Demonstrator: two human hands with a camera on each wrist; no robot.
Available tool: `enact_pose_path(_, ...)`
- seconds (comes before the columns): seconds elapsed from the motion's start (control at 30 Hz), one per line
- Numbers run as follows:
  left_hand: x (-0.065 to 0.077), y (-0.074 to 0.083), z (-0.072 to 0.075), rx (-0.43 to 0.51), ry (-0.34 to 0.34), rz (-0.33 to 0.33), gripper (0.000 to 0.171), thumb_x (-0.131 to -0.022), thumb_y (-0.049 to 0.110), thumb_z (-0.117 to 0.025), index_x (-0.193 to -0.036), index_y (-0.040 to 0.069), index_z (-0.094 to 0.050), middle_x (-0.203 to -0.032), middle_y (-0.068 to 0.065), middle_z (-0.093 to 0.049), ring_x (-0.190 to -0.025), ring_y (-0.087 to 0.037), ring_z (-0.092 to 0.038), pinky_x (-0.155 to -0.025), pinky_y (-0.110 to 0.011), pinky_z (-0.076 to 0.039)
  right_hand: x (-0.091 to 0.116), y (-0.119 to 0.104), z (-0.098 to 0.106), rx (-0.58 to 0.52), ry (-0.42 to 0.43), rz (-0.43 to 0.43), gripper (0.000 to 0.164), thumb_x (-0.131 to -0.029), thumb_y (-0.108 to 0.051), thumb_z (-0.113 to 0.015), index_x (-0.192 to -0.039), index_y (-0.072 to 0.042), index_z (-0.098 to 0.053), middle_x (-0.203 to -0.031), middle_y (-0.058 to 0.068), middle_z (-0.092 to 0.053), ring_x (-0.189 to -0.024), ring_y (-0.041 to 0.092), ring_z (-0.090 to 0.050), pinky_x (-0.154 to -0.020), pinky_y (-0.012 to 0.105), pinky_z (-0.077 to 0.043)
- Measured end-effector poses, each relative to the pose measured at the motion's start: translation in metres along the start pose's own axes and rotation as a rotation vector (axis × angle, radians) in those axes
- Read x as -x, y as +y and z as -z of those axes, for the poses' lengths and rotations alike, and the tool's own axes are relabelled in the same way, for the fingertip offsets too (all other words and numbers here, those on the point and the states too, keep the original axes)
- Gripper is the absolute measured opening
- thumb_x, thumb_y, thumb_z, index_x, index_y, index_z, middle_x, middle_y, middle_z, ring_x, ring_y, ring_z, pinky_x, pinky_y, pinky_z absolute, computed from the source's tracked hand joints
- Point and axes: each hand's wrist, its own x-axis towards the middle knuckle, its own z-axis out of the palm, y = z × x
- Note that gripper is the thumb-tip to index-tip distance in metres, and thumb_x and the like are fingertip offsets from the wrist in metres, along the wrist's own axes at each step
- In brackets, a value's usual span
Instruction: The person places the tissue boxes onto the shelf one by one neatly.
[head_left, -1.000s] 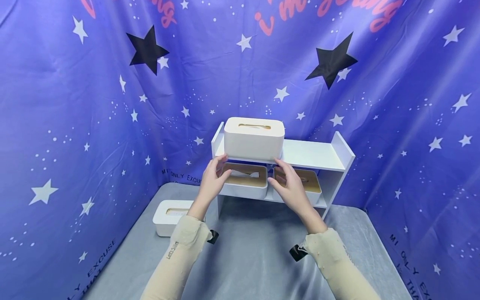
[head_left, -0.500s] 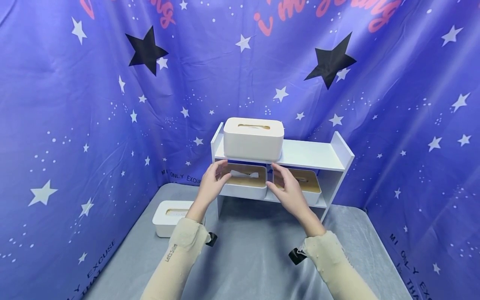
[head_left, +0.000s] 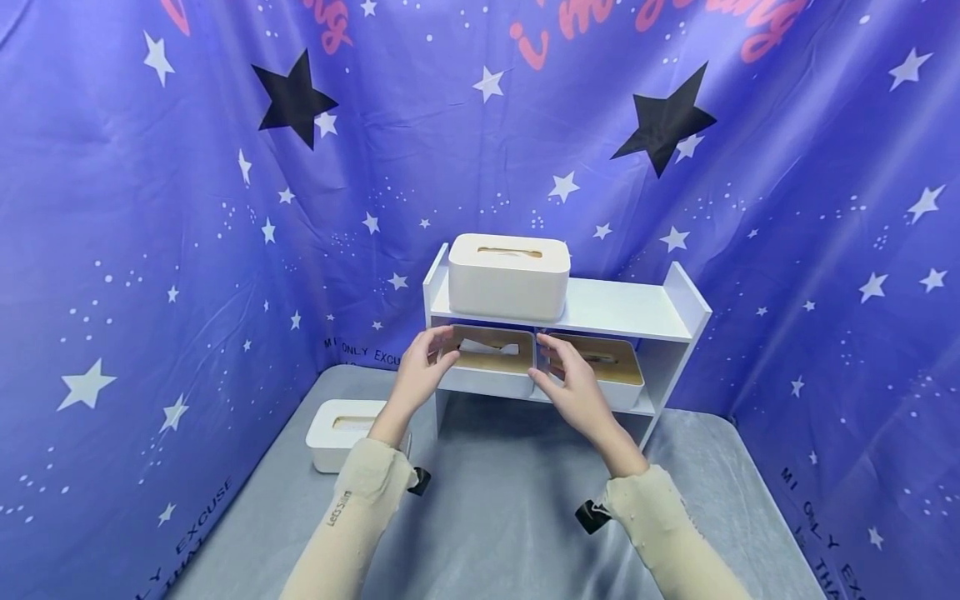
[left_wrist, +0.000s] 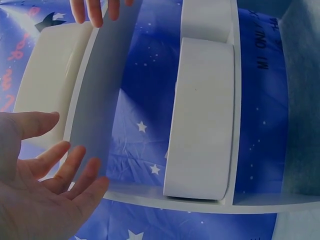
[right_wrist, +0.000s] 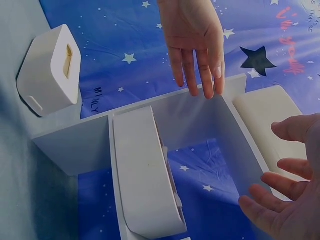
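Note:
My left hand (head_left: 417,371) and right hand (head_left: 576,387) hover in front of a white two-tier shelf (head_left: 615,308), fingers loosely bent and holding nothing. On the upper tier, at the left, sits a white tissue box (head_left: 508,287) with a slotted top. Below it a second tissue box (head_left: 486,382), with a wood-toned top and a tissue showing, stands on the lower tier between my hands in the head view. A third tissue box (head_left: 628,393) is beside it, partly behind my right hand. Both wrist views show the fingers spread near the upper tier's front edge.
Another white tissue box (head_left: 328,452) stands on the grey cloth-covered table (head_left: 495,500), left of the shelf and partly behind my left forearm. A blue star-printed curtain (head_left: 375,167) hangs close behind and along both sides. The upper tier has raised end panels (head_left: 686,300).
Both hands have come down from the lower edge of the upper tissue box to the level of the lower tier. The boxes stay where they were.

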Motion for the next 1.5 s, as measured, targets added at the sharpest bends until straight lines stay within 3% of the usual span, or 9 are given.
enact_pose_path(0.87,0.006,-0.016,0.005,-0.054,-0.05,0.037,0.039,-0.093,0.009,-0.067,-0.129,-0.002,-0.06,-0.13,-0.023,-0.061,-0.121,-0.04,-0.059,-0.107,-0.053,-0.049,0.006,0.01,-0.01,-0.01,-0.009,0.014,0.043,-0.094,-0.009,-0.067,-0.134,0.002,-0.056,-0.135,0.022,-0.059,-0.124,0.04,-0.059,-0.104,0.057,-0.051)
enact_pose_path(1.5,0.01,-0.028,0.009,-0.05,-0.055,0.073,0.039,-0.091,0.009,-0.067,-0.128,-0.004,-0.061,-0.131,-0.024,-0.061,-0.12,-0.04,-0.06,-0.108,-0.051,-0.05,0.015,0.018,-0.021,-0.027,-0.071,-0.032,0.047,-0.094,-0.015,-0.069,-0.135,0.002,-0.054,-0.136,0.023,-0.059,-0.124,0.039,-0.06,-0.105,0.055,-0.051)
